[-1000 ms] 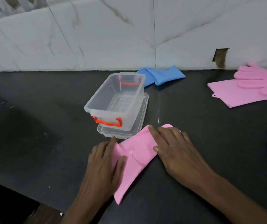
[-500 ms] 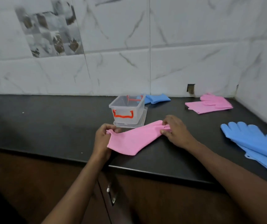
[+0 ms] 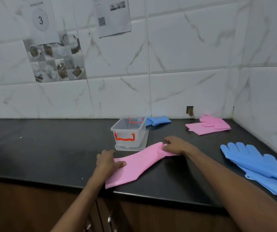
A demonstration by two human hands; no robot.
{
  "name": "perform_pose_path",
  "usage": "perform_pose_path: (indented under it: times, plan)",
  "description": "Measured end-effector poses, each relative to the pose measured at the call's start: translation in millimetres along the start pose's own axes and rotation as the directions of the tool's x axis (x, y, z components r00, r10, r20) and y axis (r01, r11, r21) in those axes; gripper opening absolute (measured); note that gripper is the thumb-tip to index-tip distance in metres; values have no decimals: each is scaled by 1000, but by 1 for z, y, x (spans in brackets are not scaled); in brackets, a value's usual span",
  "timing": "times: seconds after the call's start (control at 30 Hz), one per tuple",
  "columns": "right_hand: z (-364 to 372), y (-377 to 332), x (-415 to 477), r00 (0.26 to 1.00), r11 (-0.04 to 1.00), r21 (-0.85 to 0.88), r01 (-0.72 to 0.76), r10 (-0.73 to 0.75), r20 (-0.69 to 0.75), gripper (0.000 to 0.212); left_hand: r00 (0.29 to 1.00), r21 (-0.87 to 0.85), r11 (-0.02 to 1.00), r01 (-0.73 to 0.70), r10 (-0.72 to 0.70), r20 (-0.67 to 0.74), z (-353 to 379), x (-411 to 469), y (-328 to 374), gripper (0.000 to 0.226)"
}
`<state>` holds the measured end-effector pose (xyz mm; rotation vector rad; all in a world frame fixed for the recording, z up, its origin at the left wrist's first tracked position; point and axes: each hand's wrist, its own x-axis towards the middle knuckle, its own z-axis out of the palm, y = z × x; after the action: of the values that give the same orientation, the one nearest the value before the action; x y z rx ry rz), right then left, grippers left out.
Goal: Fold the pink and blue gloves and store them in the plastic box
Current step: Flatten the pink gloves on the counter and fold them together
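A clear plastic box [image 3: 129, 133] with orange handles sits on the black counter [image 3: 50, 148], and its lid lies under it. Just in front of the box, a pink glove [image 3: 139, 163] lies stretched out flat. The left hand [image 3: 108, 162] presses down on the glove's wide end, the one farther from the box, with its thumb on top. The right hand [image 3: 176, 145] pinches the glove's other end, close to the box's right side. Behind the box, by the wall, lies a folded blue glove [image 3: 158, 120]. Right of the box, near the wall, lies another pink glove [image 3: 209, 125]. Far to the right of the box, a blue glove [image 3: 258, 166] lies flat with its fingers spread.
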<state>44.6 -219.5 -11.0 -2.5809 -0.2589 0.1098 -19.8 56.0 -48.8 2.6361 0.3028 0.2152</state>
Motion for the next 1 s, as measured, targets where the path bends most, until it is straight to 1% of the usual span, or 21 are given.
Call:
perform_pose_path:
  times: [0.03,0.1,0.13,0.17,0.23,0.3,0.33,0.37,0.43,0.47,0.57,0.63,0.67,0.73,0.8,0.83,0.87,0.9,0.93,0.97,1.0]
  plan:
    - [-1,1,4,1000,1000,27,-9,9,24,42,1000,-2,1000,29,-29,-6,0,3,-1,59]
    - [-5,2,10,998,996,92,-13,7,65,37,998,-104,993,52,-50,29,-2,7,-1,39]
    - [-9,1,12,997,994,113,-1,-7,73,34,999,-169,985,36,-29,45,-4,9,-3,23]
    - [-14,1,13,997,992,128,18,-28,73,30,999,-219,976,9,3,53,-8,9,-3,16]
    - [-26,-1,12,996,976,206,74,-84,40,16,997,-315,948,-37,56,49,-18,9,-5,27]
    - [-45,-3,6,992,924,360,127,-116,-53,14,993,-419,902,-102,115,7,-34,10,-6,20]
    - [-57,-4,1,986,899,408,159,-125,-108,13,989,-457,878,-143,144,-33,-43,11,-4,16]
    - [-69,-6,-5,977,887,419,194,-139,-159,13,983,-482,857,-183,171,-67,-53,13,-1,13]
    - [-90,-9,-14,959,899,362,248,-175,-224,16,968,-514,820,-251,224,-115,-69,18,12,12]
    - [-98,-11,-19,953,913,318,254,-180,-242,16,963,-524,808,-271,234,-137,-76,21,20,16]
    - [-112,-11,-30,951,932,287,224,-144,-274,7,948,-517,797,-312,225,-225,-91,29,46,41]
    - [-116,-8,-37,943,932,285,224,-133,-305,10,929,-512,782,-355,235,-286,-95,33,56,44]
    - [-116,-6,-39,937,931,285,228,-130,-324,15,917,-511,771,-379,239,-318,-95,34,60,42]
    - [-114,-2,-46,942,933,281,223,-132,-308,26,895,-498,758,-421,257,-365,-90,34,65,25]
    - [-111,3,-53,971,948,244,203,-162,-177,22,877,-445,767,-462,319,-360,-82,30,71,8]
    - [-111,5,-56,981,968,168,185,-172,-87,17,876,-410,782,-470,357,-325,-77,28,73,5]
    - [-112,8,-59,985,984,48,174,-174,-11,13,879,-369,801,-471,390,-275,-74,27,76,6]
    - [-115,10,-61,985,981,-86,171,-170,20,13,880,-322,821,-471,417,-226,-73,27,79,7]
    - [-120,11,-61,985,964,-205,168,-174,-11,16,877,-284,831,-479,438,-196,-74,28,82,9]
    - [-125,12,-61,978,946,-282,158,-190,-90,18,870,-266,829,-491,453,-195,-76,29,86,10]
    - [-131,12,-62,959,939,-310,149,-214,-187,17,861,-267,821,-505,456,-227,-80,30,90,9]
